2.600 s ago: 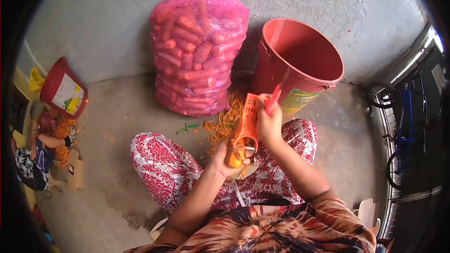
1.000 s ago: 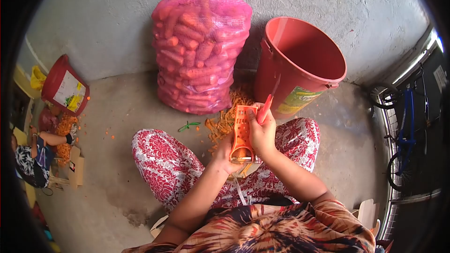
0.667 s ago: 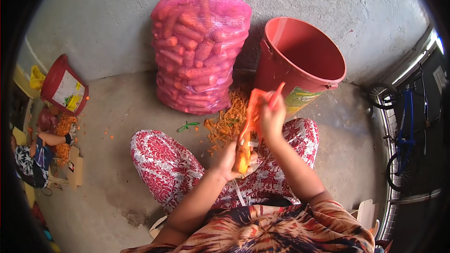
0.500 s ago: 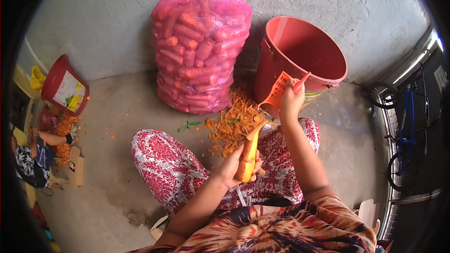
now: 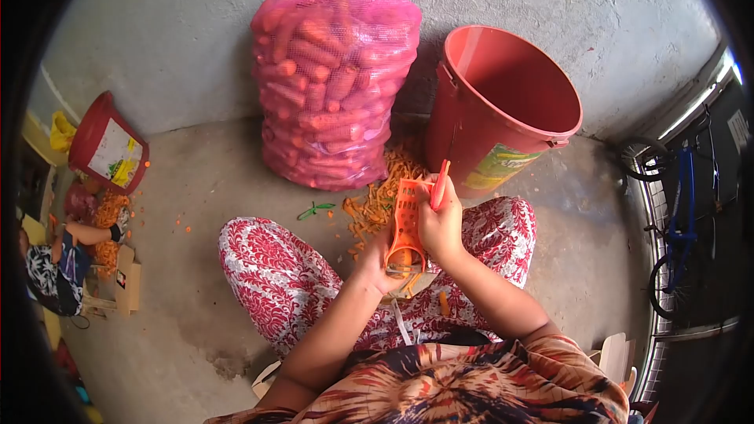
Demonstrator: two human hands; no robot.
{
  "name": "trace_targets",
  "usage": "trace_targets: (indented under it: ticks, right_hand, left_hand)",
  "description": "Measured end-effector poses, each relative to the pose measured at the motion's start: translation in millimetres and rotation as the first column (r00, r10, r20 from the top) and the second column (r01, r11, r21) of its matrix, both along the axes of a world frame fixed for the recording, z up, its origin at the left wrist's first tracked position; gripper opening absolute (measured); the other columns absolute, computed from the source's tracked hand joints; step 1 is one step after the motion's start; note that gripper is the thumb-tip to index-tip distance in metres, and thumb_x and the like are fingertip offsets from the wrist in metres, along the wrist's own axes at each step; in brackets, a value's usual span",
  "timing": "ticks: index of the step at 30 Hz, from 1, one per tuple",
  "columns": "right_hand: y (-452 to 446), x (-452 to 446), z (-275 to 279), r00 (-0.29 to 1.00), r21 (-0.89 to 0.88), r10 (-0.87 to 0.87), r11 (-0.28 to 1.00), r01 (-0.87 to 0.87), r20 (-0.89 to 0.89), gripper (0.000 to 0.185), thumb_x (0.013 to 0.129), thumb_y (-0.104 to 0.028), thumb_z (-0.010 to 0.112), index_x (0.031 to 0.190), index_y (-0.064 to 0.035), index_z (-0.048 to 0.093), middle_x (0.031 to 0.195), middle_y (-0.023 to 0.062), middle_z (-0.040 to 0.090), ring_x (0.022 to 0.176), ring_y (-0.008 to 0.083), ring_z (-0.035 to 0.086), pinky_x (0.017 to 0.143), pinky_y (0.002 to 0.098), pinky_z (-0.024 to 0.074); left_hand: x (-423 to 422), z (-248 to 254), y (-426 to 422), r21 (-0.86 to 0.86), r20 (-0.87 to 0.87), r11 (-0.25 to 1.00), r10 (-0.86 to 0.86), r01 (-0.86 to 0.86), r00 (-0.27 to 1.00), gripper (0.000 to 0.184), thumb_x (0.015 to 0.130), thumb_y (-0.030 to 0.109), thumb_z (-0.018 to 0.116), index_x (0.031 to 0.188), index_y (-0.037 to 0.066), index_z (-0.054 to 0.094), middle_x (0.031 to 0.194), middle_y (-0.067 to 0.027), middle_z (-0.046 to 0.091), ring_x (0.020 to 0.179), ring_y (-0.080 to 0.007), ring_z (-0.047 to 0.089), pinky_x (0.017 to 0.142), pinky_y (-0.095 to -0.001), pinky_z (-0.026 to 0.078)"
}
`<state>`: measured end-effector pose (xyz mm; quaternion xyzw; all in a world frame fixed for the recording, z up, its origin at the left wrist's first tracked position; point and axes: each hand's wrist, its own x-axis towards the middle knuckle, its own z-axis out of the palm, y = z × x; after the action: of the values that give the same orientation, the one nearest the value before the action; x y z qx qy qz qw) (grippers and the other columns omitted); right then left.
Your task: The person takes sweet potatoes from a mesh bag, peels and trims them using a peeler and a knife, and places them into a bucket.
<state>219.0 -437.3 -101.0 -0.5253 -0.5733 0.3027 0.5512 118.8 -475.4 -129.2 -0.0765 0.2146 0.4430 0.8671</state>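
Observation:
My left hand (image 5: 374,268) is closed around a carrot (image 5: 401,257) held low between my knees. The carrot is mostly hidden behind the tool. In my right hand (image 5: 441,224) is an orange peeler (image 5: 408,212) with a slotted, perforated body and a curved, forked end. That end lies over the carrot, close to my left fingers. A reddish-orange handle part sticks up past my right thumb. Loose strips of peel hang just under the carrot. Beyond my hands a pile of carrot peelings (image 5: 369,208) lies on the floor, partly covered by my hands.
A pink mesh sack of carrots (image 5: 334,94) leans against the wall. Right of it stands a tall red bucket (image 5: 471,141). A bicycle (image 5: 682,220) is at far right. At far left another person (image 5: 59,267) sits near a red tub (image 5: 90,133) and more peelings (image 5: 110,212).
My right hand has brought the peeler down and left, from near the bucket's rim onto the carrot. The carrot, upright and plainly visible before, is now mostly covered by the peeler.

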Motion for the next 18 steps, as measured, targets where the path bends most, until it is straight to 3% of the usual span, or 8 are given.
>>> trace_targets:
  ticks: [6,9,10,11,13,14,17,18]
  right_hand:
    - [-1.6,-0.3,-2.9,1.0,-0.021,0.001,1.0,-0.001,0.001,0.009,0.081,-0.006,0.049,0.081,0.0001,0.043,0.064,0.0175,0.052,0.056,0.0267,0.055,0.053,0.032,0.0428]
    - [33.7,15.9,-19.0,0.981,-0.045,-0.099,0.995,0.093,-0.166,0.008,0.083,-0.008,0.049,0.081,-0.0025,0.044,0.064,0.0011,0.047,0.056,0.0086,0.043,0.053,0.0243,0.0387]
    - [50.5,24.4,-17.9,0.971,-0.016,-0.229,0.973,0.228,-0.066,0.009,0.082,-0.009,0.049,0.081,-0.0016,0.043,0.063,0.0085,0.05,0.056,0.0173,0.048,0.053,0.0286,0.0403]
    - [65.9,32.8,-16.5,0.933,0.027,-0.357,0.934,0.357,0.03,0.01,0.082,-0.009,0.049,0.081,-0.0007,0.043,0.063,0.0158,0.053,0.056,0.026,0.054,0.053,0.0329,0.042]
    - [83.1,41.1,-16.2,0.89,0.129,-0.454,0.886,0.446,0.043,0.011,0.083,-0.011,0.049,0.081,-0.0012,0.044,0.063,0.0143,0.052,0.054,0.0248,0.051,0.053,0.0323,0.0409]
    - [85.9,43.3,-16.4,0.903,0.063,-0.427,0.901,0.429,-0.041,0.008,0.083,-0.009,0.047,0.081,-0.0021,0.044,0.062,0.0098,0.05,0.054,0.0179,0.049,0.053,0.0291,0.0407]
    - [65.5,28.3,-7.4,0.967,0.04,-0.191,0.979,0.2,-0.17,0.005,0.082,-0.006,0.046,0.08,-0.0028,0.044,0.065,0.0043,0.048,0.058,0.0107,0.046,0.054,0.0249,0.0401]
    - [54.8,21.7,-6.1,0.965,0.023,-0.088,0.995,0.097,-0.247,0.002,0.082,-0.004,0.045,0.081,-0.0035,0.044,0.068,0.0,0.046,0.063,0.0059,0.043,0.055,0.0217,0.0394]
  left_hand:
    - [1.7,-9.0,2.5,0.02,-0.068,0.999,-0.025,0.026,0.997,0.025,0.084,0.027,0.04,0.088,0.008,0.055,0.076,-0.0051,0.058,0.067,-0.0185,0.057,0.054,-0.033,0.047]
    - [-4.5,-18.2,-2.7,0.063,-0.047,0.964,-0.255,0.258,0.966,0.027,0.084,0.033,0.04,0.083,0.008,0.051,0.069,-0.0034,0.049,0.061,-0.017,0.05,0.048,-0.0301,0.041]
    - [-1.7,-7.9,-8.2,0.052,-0.091,0.966,-0.248,0.253,0.965,0.031,0.085,0.039,0.039,0.079,0.009,0.047,0.066,-0.0022,0.041,0.059,-0.0151,0.044,0.046,-0.0279,0.037]
    - [-2.2,-9.9,-11.2,0.069,-0.086,0.962,-0.258,0.264,0.962,0.035,0.084,0.043,0.038,0.08,0.01,0.046,0.066,-0.0024,0.042,0.059,-0.0149,0.044,0.047,-0.0282,0.037]
    - [-3.9,-17.2,-12.3,0.108,-0.081,0.951,-0.281,0.289,0.956,0.041,0.084,0.051,0.035,0.081,0.011,0.046,0.066,-0.0028,0.044,0.06,-0.0145,0.045,0.049,-0.0288,0.039]
    - [-5.6,-22.4,-10.5,0.128,0.013,0.959,-0.258,0.254,0.966,0.041,0.084,0.05,0.035,0.085,0.011,0.046,0.066,-0.0029,0.044,0.06,-0.0152,0.045,0.049,-0.0294,0.039]
    - [-8.2,-8.3,-2.0,0.023,-0.165,0.996,-0.08,0.085,0.983,0.033,0.086,0.042,0.036,0.081,0.012,0.048,0.069,-0.0039,0.045,0.062,-0.0165,0.046,0.048,-0.0277,0.039]
    - [-10.6,-13.7,0.9,0.023,-0.223,0.998,-0.047,0.054,0.974,0.03,0.087,0.04,0.036,0.088,0.013,0.05,0.074,-0.0044,0.051,0.063,-0.0167,0.049,0.047,-0.026,0.039]
